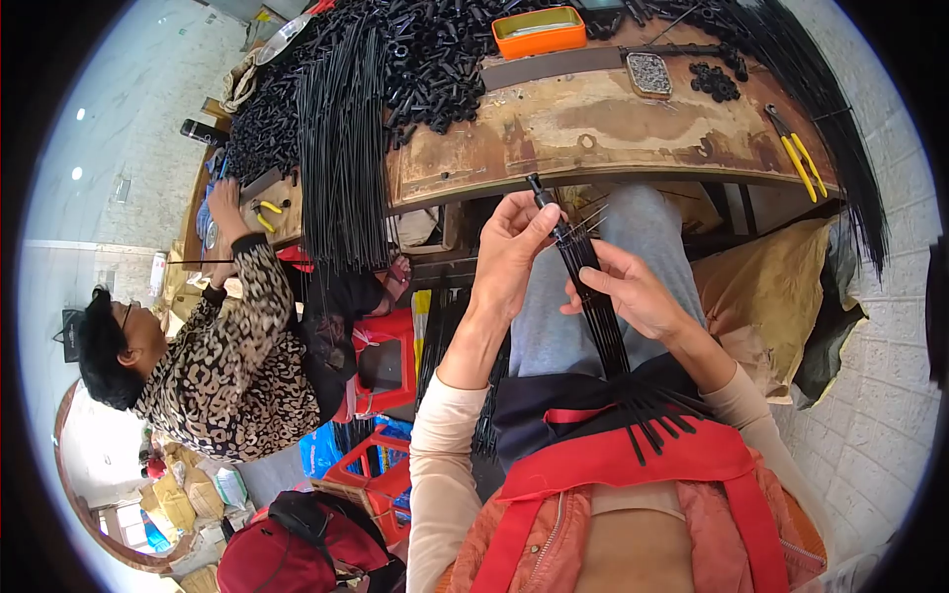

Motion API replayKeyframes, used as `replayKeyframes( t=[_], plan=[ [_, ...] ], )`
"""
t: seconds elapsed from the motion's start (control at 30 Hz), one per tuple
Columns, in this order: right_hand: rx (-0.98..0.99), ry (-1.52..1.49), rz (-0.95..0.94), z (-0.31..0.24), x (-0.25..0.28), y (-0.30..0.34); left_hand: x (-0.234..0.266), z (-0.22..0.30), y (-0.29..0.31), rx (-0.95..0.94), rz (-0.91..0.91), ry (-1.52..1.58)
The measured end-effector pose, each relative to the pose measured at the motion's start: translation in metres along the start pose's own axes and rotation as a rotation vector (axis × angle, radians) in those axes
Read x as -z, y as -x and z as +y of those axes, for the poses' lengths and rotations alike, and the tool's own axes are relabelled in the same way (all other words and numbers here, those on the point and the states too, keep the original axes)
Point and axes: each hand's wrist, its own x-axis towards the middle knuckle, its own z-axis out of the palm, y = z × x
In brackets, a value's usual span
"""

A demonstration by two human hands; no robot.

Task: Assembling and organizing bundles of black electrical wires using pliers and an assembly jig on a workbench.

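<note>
Left hand [510, 252] pinches a black cylindrical plastic-looking fitting [541, 195]; right hand [641, 296] grips slim black rods [605, 333], both above the lap [539, 346]: seemingly a joining step, calling next for steady alignment.

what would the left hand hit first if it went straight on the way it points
Probably the worn brown wooden table, beyond the slim black tubular fitting the left hand already holds, though how their heights compare is unclear.
</note>
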Motion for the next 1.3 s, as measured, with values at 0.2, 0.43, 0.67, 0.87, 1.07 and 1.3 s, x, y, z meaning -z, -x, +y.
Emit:
replayKeyframes(
  t=[0.2,0.43,0.67,0.87,1.07,1.3],
  plan=[
    [-0.022,0.005,0.069,-0.006,-0.004,-0.017,0.005,0.01,-0.015,0.047,0.006,-0.022],
    [-0.029,-0.006,0.074,-0.005,-0.003,-0.028,0.01,0.019,-0.023,-0.021,0.089,-0.209],
    [-0.054,-0.052,0.058,-0.004,0.003,-0.027,0.019,0.016,-0.027,0.052,-0.035,-0.181],
    [-0.046,-0.054,0.062,-0.006,0.007,-0.026,0.021,0.013,-0.031,0.091,-0.1,-0.095],
    [-0.048,-0.021,0.077,-0.005,0.003,-0.017,0.004,0.007,-0.009,-0.049,0.092,-0.158],
    [-0.025,-0.013,0.027,0.0,0.005,-0.004,0.007,0.005,0.011,-0.091,-0.051,-0.073]
  ],
)
